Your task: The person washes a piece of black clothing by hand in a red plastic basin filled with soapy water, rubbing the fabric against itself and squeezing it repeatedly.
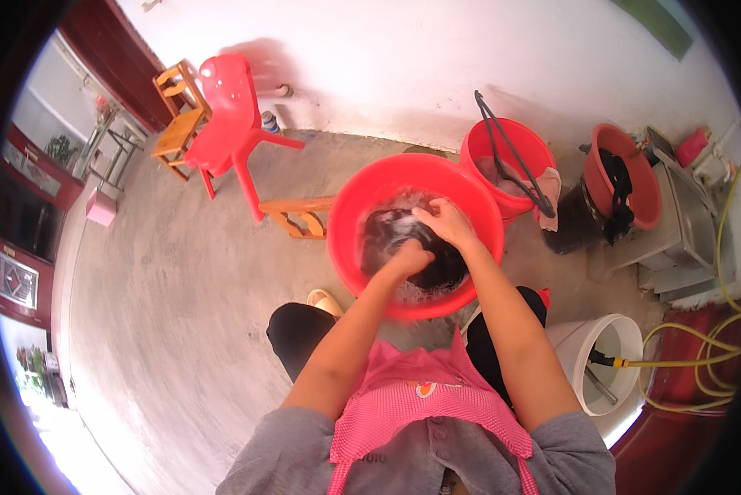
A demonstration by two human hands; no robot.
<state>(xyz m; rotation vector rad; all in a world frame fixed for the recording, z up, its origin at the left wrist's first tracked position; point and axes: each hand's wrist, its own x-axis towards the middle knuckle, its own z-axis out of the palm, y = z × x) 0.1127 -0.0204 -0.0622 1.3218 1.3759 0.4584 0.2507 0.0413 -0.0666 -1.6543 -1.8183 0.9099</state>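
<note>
A large red plastic basin [345, 260] in front of me holds sudsy water and dark cloth [438, 269]. My left hand [413, 257] is down in the middle of the basin, curled against the cloth. Its fingertips are hidden, so I cannot tell whether it grips any fabric. Nearer the basin's right side, my right hand [447, 221] is just above the water. The thumb stands apart from the fingers, and nothing shows between them.
A wooden chair back [302, 204] touches the basin's left side. Behind right stands a red bucket [509, 133] with a dark hanger-like frame [519, 170] across it. A reddish basin [647, 192] holds dark cloth. A yellow hose [673, 364] enters a white bucket [633, 352]. A red plastic chair [231, 117] stands left.
</note>
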